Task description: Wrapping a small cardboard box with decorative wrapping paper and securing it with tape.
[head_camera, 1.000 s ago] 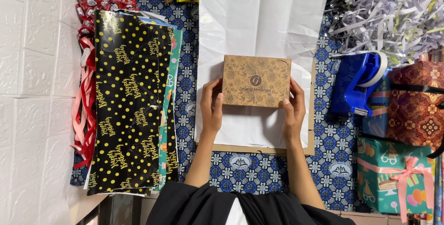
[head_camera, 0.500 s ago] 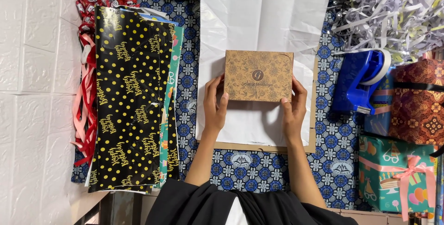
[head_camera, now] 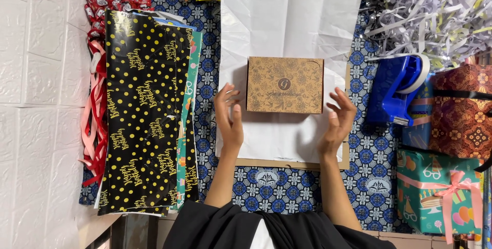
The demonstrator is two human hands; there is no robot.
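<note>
Both hands off the brown patterned box (head_camera: 285, 85) now; 0.5 s ago they gripped its sides. L hand (head_camera: 229, 118) and R hand (head_camera: 339, 121) open, fingers spread, flanking just below it. Box lies flat on white wrapping paper (head_camera: 287, 18), released; placement looks done.

Brown patterned cardboard box (head_camera: 285, 85), closed, flat on white paper (head_camera: 287, 18)

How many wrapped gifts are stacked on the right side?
3 visible: a brown patterned gift at the right edge, a blue one partly under it, a teal pink-ribboned one below. More may be hidden.
</note>
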